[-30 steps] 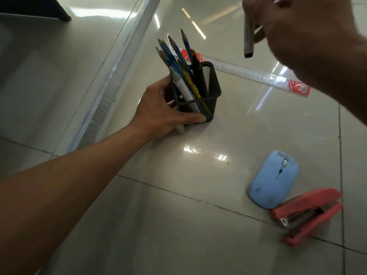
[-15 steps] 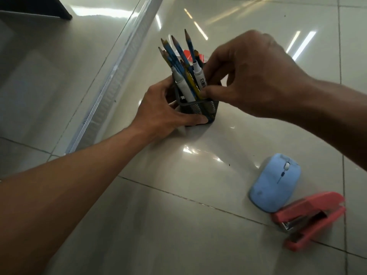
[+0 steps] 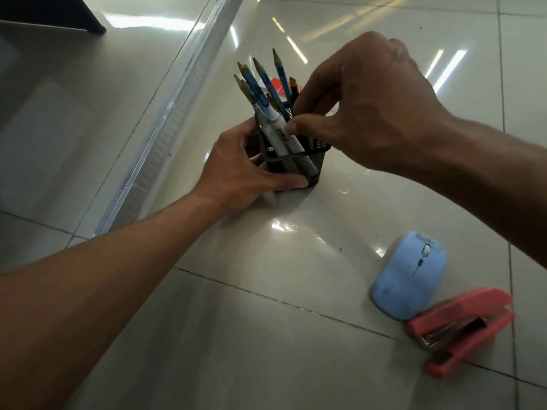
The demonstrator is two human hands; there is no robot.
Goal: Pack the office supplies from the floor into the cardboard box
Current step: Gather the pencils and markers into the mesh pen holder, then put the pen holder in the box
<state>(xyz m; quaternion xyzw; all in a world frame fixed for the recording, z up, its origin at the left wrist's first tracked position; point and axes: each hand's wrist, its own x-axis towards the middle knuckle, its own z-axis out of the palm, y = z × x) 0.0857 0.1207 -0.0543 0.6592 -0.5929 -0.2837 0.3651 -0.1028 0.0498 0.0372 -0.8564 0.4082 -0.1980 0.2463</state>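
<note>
Legible text: none. Only print observed: a short run of dark characters on the barrel of the white marker (image 3: pixel 279 134), which stands in the black mesh pen holder (image 3: pixel 299 168), far centre. Characters too blurred to read; their right end sits under the thumb of the right hand (image 3: pixel 370 108).

Pencils (image 3: pixel 260 81) in holder (image 3: pixel 296 164), mouse (image 3: pixel 410 279) right

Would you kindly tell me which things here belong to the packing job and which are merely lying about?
Belonging to the job: mesh pen holder gripped by the left hand; pencils; white marker pinched by the right hand; blue mouse; red stapler.

Just there: dark furniture corner; long pale strip along the floor. The cardboard box is not in view.
</note>
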